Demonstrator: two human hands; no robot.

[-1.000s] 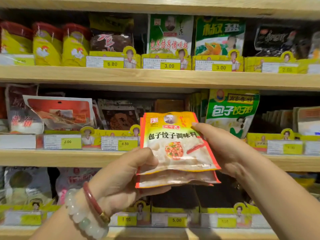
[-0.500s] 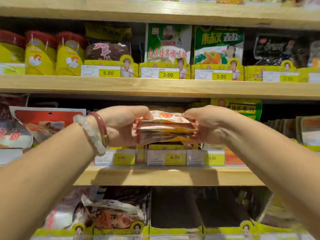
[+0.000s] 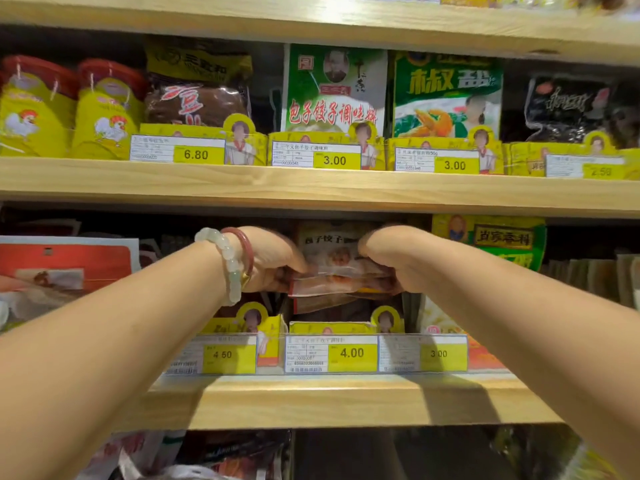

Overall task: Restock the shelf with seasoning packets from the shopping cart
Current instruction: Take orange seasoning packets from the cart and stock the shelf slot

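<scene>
Both hands reached into the middle shelf (image 3: 332, 400), holding a small stack of seasoning packets (image 3: 337, 271) between them. The left hand (image 3: 273, 261) gripped the stack's left end with curled fingers, and the right hand (image 3: 388, 258) gripped its right end the same way. The stack sat above the yellow tray (image 3: 332, 328) behind the 4.00 price tag (image 3: 351, 353), not yet clearly resting in it.

The packets looked light, thin and floppy, with glossy film that would probably slide against itself, so a loose stack could fan out or slump. Holding both short ends and squeezing gently seemed the safest way to keep them squared.

Room was tight. The upper shelf board (image 3: 318, 192) hung close over the knuckles, the tray's front lip stood below, and a green packet (image 3: 502, 240) crowded the right side. Other packets (image 3: 65, 268) lay well to the left. The open path was probably straight back and down into the slot, and corners might catch on the lip.
</scene>
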